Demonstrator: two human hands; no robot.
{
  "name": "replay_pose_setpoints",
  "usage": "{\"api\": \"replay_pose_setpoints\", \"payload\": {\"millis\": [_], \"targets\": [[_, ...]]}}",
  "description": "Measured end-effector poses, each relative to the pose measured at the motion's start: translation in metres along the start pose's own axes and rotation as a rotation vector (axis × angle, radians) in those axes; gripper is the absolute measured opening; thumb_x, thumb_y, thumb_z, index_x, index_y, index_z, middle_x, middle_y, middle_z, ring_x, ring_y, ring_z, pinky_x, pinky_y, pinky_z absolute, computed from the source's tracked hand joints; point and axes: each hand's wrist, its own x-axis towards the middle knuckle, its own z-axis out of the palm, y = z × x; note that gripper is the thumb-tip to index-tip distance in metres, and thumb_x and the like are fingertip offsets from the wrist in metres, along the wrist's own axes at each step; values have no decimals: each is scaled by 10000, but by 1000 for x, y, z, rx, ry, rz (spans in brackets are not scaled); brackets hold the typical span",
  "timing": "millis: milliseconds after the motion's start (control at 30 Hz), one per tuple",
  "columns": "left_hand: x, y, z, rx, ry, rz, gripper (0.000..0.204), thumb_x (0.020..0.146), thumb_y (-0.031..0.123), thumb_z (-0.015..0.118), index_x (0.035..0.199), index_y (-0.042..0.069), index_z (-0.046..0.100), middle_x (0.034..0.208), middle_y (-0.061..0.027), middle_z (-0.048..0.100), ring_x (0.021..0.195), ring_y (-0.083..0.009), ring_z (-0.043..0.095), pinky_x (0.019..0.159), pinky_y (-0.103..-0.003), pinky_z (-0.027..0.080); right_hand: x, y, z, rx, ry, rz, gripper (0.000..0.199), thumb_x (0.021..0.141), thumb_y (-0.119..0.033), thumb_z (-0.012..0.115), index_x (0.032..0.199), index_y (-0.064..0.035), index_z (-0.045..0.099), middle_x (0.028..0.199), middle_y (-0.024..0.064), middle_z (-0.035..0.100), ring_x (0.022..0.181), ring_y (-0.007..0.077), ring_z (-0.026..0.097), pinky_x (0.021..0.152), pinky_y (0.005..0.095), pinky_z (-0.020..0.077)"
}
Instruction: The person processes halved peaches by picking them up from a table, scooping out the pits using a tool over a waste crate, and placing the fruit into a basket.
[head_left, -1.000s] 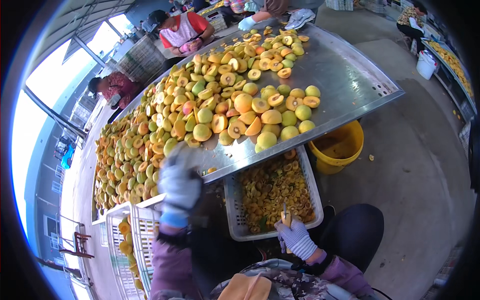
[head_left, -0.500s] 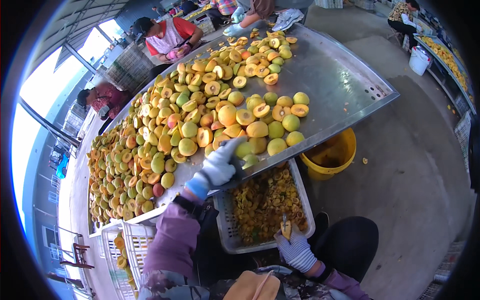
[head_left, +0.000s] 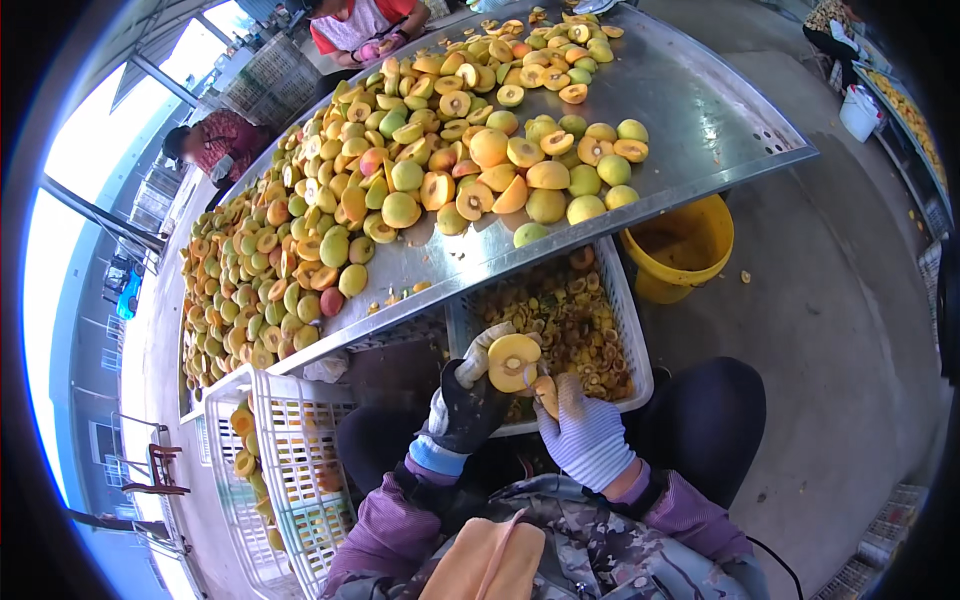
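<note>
Looks partway through to me: left hand has its fingers clamped on one fruit half, held above the near end of a scrap crate, and the right hand has its fingers wrapped round one small tool, tip right by the fruit. Can't tell if the stone's out. Done, I'd guess: the scraps in that crate and the halves by the white basket (one basket or two, can't tell). Left: a huge heap on the one near tabletop, way too many to count. Also one yellow bucket, one white bucket, at least three other people
</note>
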Motion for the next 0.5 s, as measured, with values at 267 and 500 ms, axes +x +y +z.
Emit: {"api": "replay_pose_setpoints", "payload": {"millis": [267, 500], "targets": [[-18, -6, 13, -44, 75, 102, 404, 971, 318, 454, 1218, -1, 467, 1131, -148, 602, 1012, -233, 602, 930, -344, 463, -6, -2, 6, -132, -68, -33, 339, 817, -180, 617, 1048, 13, 459, 576, 144, 582, 517, 330, 604, 478, 423, 487], [-25, -4, 37, 770, 156, 371, 418, 1011, 351, 363, 1089, -12, 556, 981, -104, 628, 921, -175, 601, 857, -280, 465, -6, -4, 9, -89, -133, -28, 365, 829, -206, 588, 1089, 16, 460, 590, 153, 587, 547, 346, 609, 496, 438, 495]]}}
